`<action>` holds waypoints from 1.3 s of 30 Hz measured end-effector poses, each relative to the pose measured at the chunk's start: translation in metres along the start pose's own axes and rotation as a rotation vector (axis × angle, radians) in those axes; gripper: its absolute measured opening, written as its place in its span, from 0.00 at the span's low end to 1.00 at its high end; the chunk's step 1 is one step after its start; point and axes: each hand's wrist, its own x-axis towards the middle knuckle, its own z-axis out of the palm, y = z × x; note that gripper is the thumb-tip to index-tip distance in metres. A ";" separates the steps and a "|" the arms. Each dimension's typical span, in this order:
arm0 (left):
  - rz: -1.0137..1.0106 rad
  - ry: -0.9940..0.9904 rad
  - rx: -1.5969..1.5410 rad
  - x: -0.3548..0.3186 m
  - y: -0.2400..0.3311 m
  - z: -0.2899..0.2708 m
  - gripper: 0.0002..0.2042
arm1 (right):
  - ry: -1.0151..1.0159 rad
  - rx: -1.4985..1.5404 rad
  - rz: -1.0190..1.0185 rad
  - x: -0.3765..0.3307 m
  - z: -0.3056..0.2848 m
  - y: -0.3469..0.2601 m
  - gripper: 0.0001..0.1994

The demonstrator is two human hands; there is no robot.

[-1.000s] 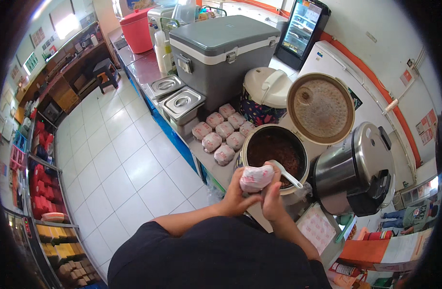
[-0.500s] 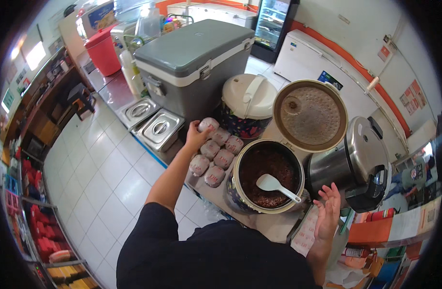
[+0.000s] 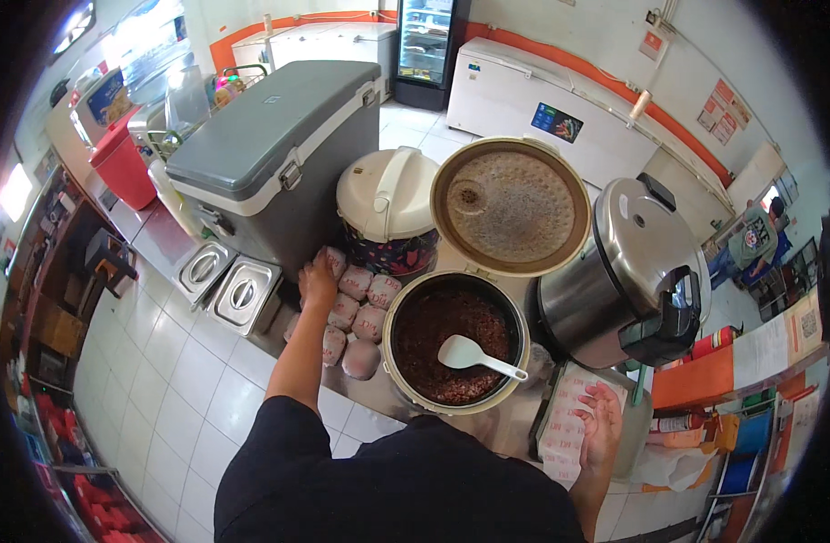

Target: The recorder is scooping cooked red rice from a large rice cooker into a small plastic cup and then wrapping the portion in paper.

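On the counter, my left hand (image 3: 319,285) has its fingers closed around a round paper-wrapped packet (image 3: 335,260) at the back of a group. Several similar wrapped packets (image 3: 369,321) lie close together beside it, one partly hidden behind my forearm. My right hand (image 3: 601,423), fingers loosely curled and apart, is over printed wrapping paper (image 3: 564,416) on a tray (image 3: 634,439). Between my hands stands an open cooker pot (image 3: 392,366) of dark reddish-brown grain-like food. A white paddle (image 3: 464,353) rests in it, handle toward the right. Its lid (image 3: 514,204) is tipped up behind.
A grey cooler box (image 3: 270,136) and a closed flowered pot (image 3: 388,204) stand behind the packets. Two lidded steel pans (image 3: 243,294) sit at the left. A large steel cooker (image 3: 605,281) stands at the right. Another person (image 3: 749,244) is far right.
The view has swung right, so the counter items sit further left. My left hand still grips the packet at the group's back. My right hand has come down over the wrapping paper, its fingers curling.
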 end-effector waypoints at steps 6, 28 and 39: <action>0.438 0.513 0.407 0.033 -0.065 0.057 0.19 | -0.049 -0.049 0.035 0.002 0.009 -0.001 0.14; 0.314 0.070 0.144 0.033 -0.046 0.067 0.26 | -0.230 -0.102 0.147 -0.014 0.015 -0.005 0.12; 0.383 0.068 -0.033 0.034 -0.058 0.048 0.25 | -0.291 -0.103 0.126 -0.010 0.014 -0.005 0.13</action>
